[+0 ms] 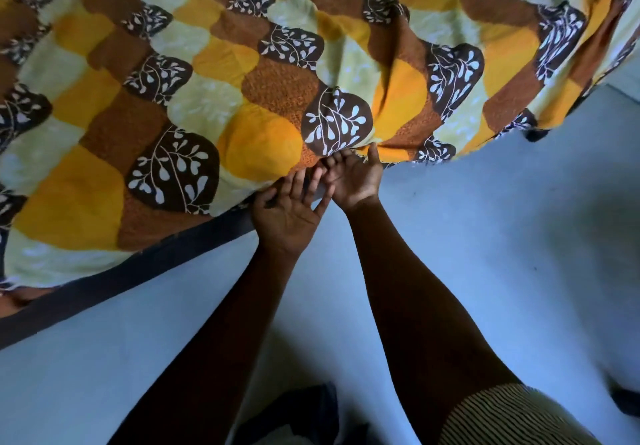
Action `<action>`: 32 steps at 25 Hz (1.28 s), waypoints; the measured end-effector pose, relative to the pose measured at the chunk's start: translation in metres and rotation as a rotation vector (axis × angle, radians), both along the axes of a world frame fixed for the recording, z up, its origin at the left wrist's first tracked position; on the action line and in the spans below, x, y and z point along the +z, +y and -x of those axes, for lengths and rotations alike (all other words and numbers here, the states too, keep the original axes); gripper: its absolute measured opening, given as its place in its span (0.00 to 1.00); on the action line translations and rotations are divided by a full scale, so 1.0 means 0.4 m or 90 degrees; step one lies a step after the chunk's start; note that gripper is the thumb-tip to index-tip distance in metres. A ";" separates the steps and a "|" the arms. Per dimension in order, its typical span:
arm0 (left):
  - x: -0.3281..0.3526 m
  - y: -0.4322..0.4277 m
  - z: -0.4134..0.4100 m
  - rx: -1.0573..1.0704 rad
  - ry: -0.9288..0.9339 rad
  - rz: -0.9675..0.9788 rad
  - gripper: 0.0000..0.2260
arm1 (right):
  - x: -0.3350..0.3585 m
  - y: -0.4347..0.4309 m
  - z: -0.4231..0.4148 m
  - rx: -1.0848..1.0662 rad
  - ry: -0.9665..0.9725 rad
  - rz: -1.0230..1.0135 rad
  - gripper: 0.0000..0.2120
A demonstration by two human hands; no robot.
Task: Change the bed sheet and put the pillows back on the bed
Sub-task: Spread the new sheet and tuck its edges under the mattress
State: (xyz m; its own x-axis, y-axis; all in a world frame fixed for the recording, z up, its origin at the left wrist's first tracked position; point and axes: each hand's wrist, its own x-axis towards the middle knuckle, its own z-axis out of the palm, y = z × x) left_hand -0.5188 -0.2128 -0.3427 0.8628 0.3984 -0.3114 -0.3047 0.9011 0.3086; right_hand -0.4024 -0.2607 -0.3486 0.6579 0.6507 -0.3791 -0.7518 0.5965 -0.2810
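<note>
Left hand [287,217], right hand [353,179] palm-up; tucked under bed sheet [207,98] edge

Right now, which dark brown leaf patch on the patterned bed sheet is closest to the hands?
The dark brown leaf patch at the bed sheet edge, just above the right hand; others lie farther.

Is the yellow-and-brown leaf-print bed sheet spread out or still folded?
Spread: the yellow-and-brown leaf-print bed sheet covers the bed surface in view, its edge hanging over the dark bed frame.
</note>
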 end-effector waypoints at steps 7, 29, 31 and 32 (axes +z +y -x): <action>0.053 0.012 0.119 0.130 0.315 -0.092 0.09 | -0.033 -0.055 0.131 0.023 0.004 0.150 0.09; -0.025 0.073 0.197 0.086 0.154 -0.095 0.16 | 0.004 0.017 0.182 0.072 -0.056 0.179 0.14; -0.024 0.044 0.162 0.055 0.226 -0.128 0.15 | -0.013 -0.049 0.169 0.030 -0.060 0.232 0.09; -0.022 0.028 0.143 0.027 0.251 -0.143 0.14 | -0.015 -0.077 0.158 0.005 -0.055 0.252 0.09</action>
